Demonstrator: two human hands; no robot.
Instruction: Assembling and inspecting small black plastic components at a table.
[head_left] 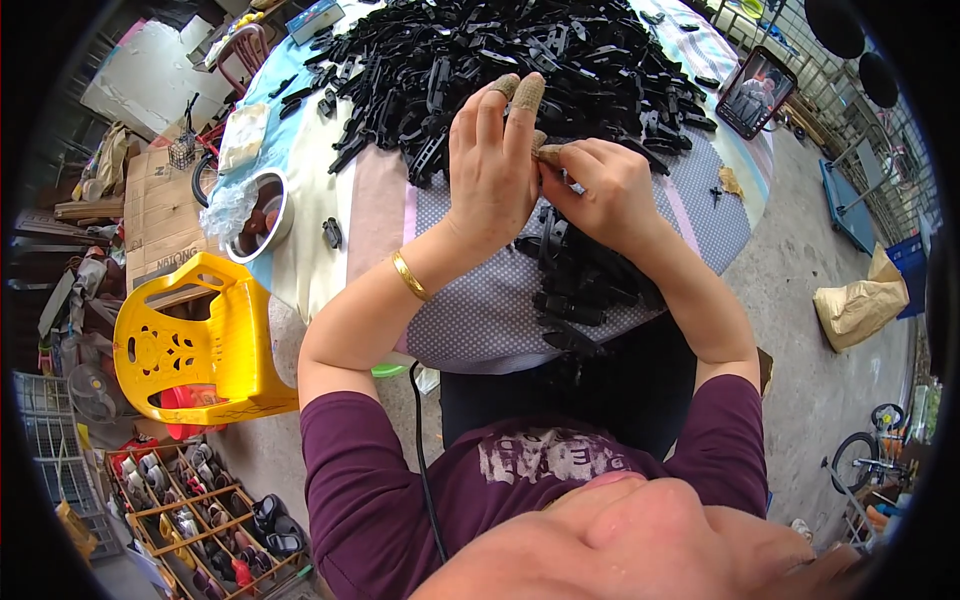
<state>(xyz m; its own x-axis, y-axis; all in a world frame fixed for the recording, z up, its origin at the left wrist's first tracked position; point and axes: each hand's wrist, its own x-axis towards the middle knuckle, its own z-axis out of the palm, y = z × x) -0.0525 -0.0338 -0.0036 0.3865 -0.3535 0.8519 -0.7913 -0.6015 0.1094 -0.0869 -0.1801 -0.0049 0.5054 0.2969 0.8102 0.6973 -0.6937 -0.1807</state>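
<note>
A wide heap of black plastic parts (520,55) covers the far side of the cloth-covered table (450,300). Just in front of it, my left hand (490,165) is raised with its longer fingers extended, tan covers on the fingertips and its thumb drawn in. My right hand (605,185) meets it from the right, thumb and forefinger pinched together. Whatever lies between the two hands is hidden by the fingers. Below them, a smaller pile of black plastic parts (580,275) lies at the table's near edge, close to my lap.
A metal bowl (287,215) and a single black part (332,233) sit on the table's left. A phone (757,92) stands upright at the right edge. On the floor are a yellow plastic chair (240,340), a shoe rack (195,515) and a paper sack (860,305).
</note>
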